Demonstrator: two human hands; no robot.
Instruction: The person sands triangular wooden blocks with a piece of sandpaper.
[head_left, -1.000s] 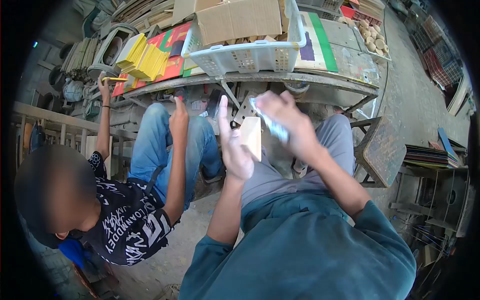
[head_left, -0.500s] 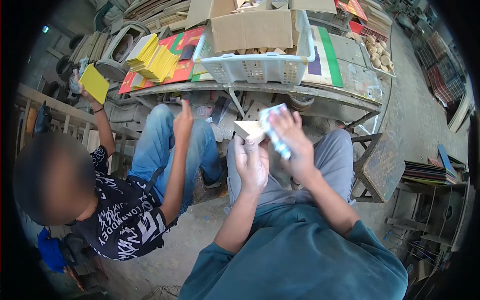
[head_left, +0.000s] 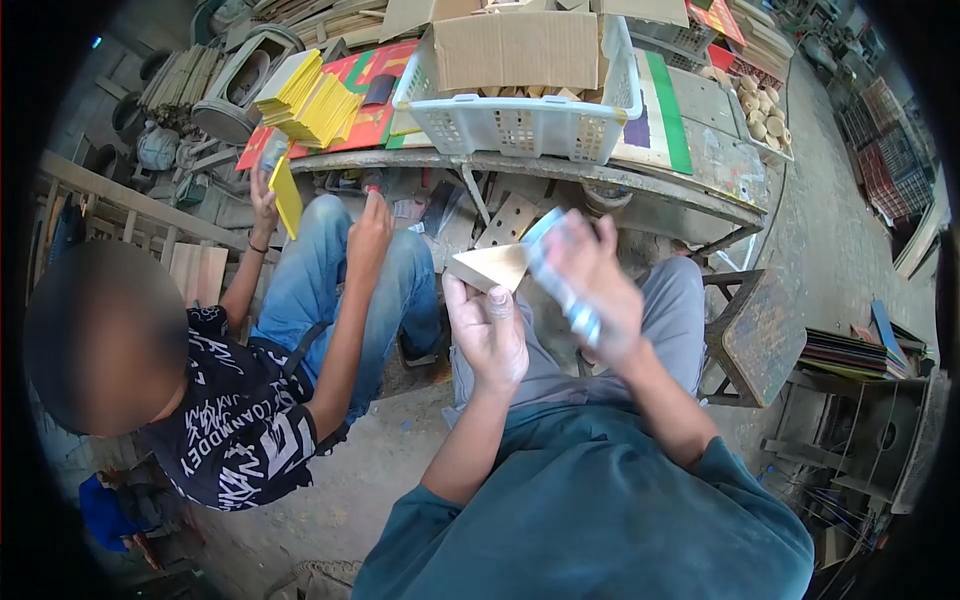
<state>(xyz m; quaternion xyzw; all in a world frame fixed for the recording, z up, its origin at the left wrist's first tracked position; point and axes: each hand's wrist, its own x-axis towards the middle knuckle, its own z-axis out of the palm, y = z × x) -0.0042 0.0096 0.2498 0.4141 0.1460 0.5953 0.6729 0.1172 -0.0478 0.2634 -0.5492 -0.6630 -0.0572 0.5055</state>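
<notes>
In the middle of the head view my left hand (head_left: 487, 335) grips a pale triangular wooden block (head_left: 492, 266) from below, thumb against its near side. Its broad flat face is turned up. My right hand (head_left: 597, 285), smeared by motion, is closed around a flat blue-and-white pad (head_left: 565, 280); what kind of pad it is I cannot tell. The pad's edge is right at the block's right corner. Both hands are above my lap, in front of the workbench.
A light blue plastic basket (head_left: 520, 128) with a cardboard box and wooden pieces stands on the workbench (head_left: 715, 190). Yellow boards (head_left: 315, 105) are stacked left of it. A co-worker (head_left: 255, 400) sits at my left, holding a yellow board (head_left: 286, 197). A wooden stool (head_left: 765, 340) stands at my right.
My right hand and the pad have shifted slightly right and down. The wooden block has moved slightly left and tilted. The co-worker's yellow board has come down and turned edge-on.
</notes>
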